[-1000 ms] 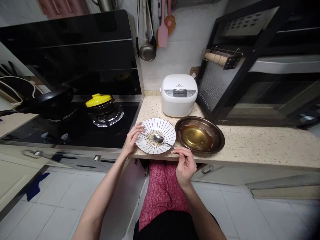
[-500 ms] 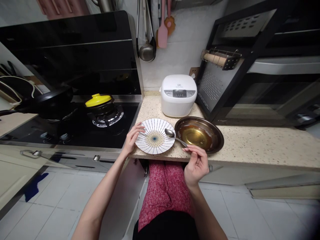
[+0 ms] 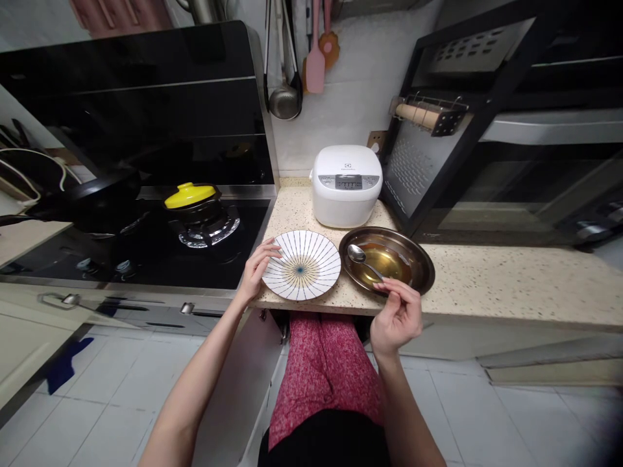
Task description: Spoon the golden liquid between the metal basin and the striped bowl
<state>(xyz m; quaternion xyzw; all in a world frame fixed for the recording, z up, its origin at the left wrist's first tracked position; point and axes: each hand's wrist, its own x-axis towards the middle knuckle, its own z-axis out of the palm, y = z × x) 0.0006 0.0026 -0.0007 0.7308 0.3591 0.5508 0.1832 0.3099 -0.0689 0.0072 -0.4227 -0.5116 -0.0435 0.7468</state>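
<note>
My left hand [image 3: 259,269] is at the left edge of a white plate [image 3: 318,285] with dark radiating lines, its fingers lying over the rim and its thumb hard to make out. The plate sits on the counter with nothing on it. My right hand [image 3: 396,314] pinches the handle end of a metal spoon [image 3: 357,253]. The spoon's head is over the left side of a wide metal bowl [image 3: 423,263] holding clear yellowish liquid. Whether the spoon touches the liquid, I cannot tell.
A white rice cooker [image 3: 347,204] stands behind the plate and bowl. On the left, a yellow-lidded pot [image 3: 189,196] and a dark wok [image 3: 100,198] sit on the gas hob [image 3: 146,259]. A black oven [image 3: 530,175] stands right. Ladles [image 3: 285,102] hang on the wall.
My right hand has moved right, carrying the spoon's head from above the plate's right edge to above the metal bowl. My left hand stays at the plate's rim.
</note>
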